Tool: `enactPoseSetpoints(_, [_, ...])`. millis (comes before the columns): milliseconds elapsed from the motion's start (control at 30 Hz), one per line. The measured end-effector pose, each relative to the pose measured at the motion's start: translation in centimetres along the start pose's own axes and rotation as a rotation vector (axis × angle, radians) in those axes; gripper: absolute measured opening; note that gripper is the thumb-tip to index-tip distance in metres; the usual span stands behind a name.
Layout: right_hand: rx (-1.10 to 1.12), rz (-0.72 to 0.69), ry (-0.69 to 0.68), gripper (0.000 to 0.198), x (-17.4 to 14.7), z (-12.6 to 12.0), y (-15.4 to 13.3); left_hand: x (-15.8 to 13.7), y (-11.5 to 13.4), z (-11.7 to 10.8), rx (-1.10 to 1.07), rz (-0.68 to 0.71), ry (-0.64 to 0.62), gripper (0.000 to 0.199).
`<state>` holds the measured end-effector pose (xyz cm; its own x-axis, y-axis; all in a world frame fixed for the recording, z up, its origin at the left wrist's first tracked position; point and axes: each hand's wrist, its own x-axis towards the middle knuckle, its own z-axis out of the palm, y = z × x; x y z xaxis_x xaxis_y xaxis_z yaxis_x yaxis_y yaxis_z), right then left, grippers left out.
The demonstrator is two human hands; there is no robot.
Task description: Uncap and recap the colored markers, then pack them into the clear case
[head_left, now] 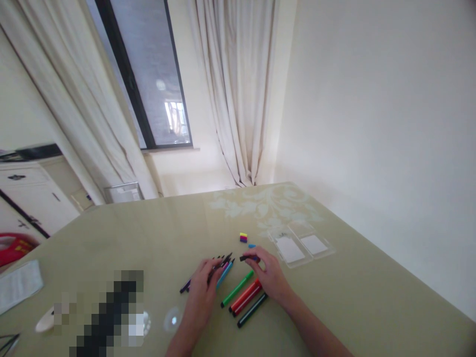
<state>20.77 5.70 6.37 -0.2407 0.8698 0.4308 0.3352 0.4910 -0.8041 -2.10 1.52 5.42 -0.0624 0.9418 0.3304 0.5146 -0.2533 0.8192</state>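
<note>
My left hand (204, 285) is closed on a dark marker (225, 260) whose bare tip points up and to the right. Beneath and beside that hand lie several uncapped markers, a light blue marker (225, 275) among them. Between thumb and fingertips, my right hand (270, 275) pinches a small black marker cap (244, 258), just right of the tip. Near my right wrist are a green marker (237, 289), red markers (246, 297) and a dark green marker (253, 310). Loose caps, including a blue cap (252, 246) and a coloured stack of caps (243, 237), lie beyond my hands.
An opened clear plastic case (302, 244) with white inserts rests on the glossy table (148, 233) at the right. On the left are a pale folded item (20, 285) and a pixelated dark object (111, 312). A wall (379, 148) borders the table's right edge.
</note>
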Motion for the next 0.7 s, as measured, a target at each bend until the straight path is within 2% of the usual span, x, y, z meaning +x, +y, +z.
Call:
enactPoseSetpoints(133, [0.035, -0.025, 0.029, 0.017, 0.0, -0.2, 0.2, -0.6, 0.9, 1.3, -0.044, 0.019, -0.064, 0.029])
enactPoseSetpoints(533, [0.076, -0.024, 0.039, 0.016, 0.1, -0.5, -0.1, -0.7, 0.6, 1.4, -0.078, -0.002, -0.099, 0.031])
enactPoseSetpoints(700, [0.126, -0.071, -0.045, 0.017, 0.1, -0.6, -0.3, -1.0, 0.7, 1.6, -0.112, 0.015, -0.136, 0.033])
